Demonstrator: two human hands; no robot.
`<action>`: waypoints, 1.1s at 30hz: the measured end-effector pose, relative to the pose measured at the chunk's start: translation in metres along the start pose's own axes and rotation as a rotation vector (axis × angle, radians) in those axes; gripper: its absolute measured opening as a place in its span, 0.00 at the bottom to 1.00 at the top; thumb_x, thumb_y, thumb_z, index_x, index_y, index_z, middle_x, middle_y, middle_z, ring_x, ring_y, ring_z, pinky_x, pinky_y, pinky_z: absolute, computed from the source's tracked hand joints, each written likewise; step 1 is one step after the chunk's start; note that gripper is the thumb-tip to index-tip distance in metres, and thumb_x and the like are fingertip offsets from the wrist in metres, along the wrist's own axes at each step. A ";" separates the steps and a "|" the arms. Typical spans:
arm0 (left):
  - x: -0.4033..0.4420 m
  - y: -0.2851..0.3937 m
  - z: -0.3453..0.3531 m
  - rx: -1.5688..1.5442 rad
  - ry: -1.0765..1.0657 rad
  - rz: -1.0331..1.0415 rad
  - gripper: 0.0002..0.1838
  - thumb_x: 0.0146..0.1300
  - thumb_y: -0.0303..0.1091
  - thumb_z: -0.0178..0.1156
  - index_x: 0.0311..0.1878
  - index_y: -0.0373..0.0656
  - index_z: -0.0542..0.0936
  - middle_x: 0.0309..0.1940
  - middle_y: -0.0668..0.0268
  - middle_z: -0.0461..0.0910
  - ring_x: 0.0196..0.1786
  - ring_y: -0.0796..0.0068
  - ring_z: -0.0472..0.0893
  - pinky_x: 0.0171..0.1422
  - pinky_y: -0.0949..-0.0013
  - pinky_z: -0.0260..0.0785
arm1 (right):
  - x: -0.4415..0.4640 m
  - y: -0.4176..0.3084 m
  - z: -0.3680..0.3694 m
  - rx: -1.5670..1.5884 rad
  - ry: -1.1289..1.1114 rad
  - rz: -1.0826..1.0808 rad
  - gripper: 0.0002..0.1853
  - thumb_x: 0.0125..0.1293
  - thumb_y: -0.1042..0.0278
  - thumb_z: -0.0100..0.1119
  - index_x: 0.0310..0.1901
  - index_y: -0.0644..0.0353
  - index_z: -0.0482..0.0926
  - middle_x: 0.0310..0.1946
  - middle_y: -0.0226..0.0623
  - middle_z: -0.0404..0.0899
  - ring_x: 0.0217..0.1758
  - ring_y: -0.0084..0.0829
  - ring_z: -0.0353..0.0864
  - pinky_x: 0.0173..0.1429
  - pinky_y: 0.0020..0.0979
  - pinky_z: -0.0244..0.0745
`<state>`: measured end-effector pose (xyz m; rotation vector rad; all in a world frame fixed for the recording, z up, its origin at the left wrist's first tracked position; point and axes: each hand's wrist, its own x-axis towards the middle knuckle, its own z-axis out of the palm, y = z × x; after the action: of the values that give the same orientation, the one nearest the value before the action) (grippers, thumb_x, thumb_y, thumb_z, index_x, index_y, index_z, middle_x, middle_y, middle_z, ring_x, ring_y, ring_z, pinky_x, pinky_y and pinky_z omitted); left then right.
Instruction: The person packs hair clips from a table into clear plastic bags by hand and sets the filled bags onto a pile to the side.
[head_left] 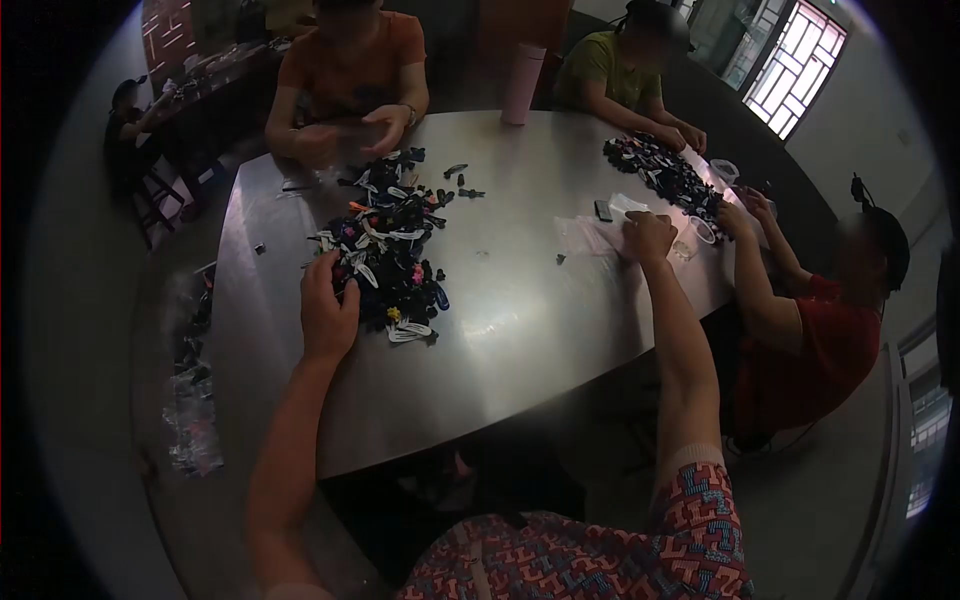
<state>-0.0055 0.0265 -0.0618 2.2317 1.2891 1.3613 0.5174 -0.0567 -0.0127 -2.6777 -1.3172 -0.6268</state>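
My left hand [328,308] rests against the near left edge of a heap of hair clips [385,235]. Its thumb stands apart from the fingers, and nothing shows between them; the fingertips are partly lost among the clips. The heap is mostly black, with white, pink, orange and yellow pieces. On the right side of the table, my right hand [650,237] is closed at the edge of some clear plastic bags [590,237], apparently gripping one. A small dark rectangular piece [603,210] lies just left of that hand.
Around the metal table [510,370] sit three other people, their hands near the heaps. A second dark heap [665,170] lies at the far right. A pink tumbler [523,85] stands at the back edge. Packed bags [192,400] hang or lie low at left.
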 end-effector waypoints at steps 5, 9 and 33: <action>0.000 -0.003 -0.001 -0.041 -0.023 -0.037 0.25 0.67 0.31 0.60 0.67 0.42 0.71 0.64 0.53 0.71 0.65 0.51 0.74 0.68 0.56 0.68 | 0.001 0.015 0.008 -0.001 0.222 0.059 0.12 0.62 0.56 0.65 0.47 0.36 0.89 0.44 0.26 0.89 0.52 0.40 0.82 0.57 0.45 0.71; 0.001 0.005 -0.003 -0.006 0.058 0.061 0.25 0.66 0.29 0.61 0.66 0.42 0.72 0.63 0.52 0.72 0.65 0.51 0.73 0.69 0.56 0.67 | 0.002 0.032 0.000 0.188 0.455 0.084 0.11 0.62 0.58 0.66 0.46 0.39 0.90 0.44 0.27 0.88 0.52 0.39 0.80 0.56 0.44 0.69; 0.018 0.038 -0.040 -1.054 -0.079 -0.619 0.10 0.69 0.31 0.66 0.47 0.34 0.85 0.40 0.66 0.87 0.43 0.81 0.84 0.51 0.77 0.75 | -0.141 -0.296 -0.103 1.496 0.038 -0.670 0.22 0.66 0.70 0.66 0.63 0.55 0.80 0.62 0.41 0.79 0.66 0.39 0.74 0.71 0.36 0.65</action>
<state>-0.0131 0.0087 -0.0067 1.0489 0.7976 1.2327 0.1784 -0.0029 -0.0031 -1.0259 -1.6307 0.2805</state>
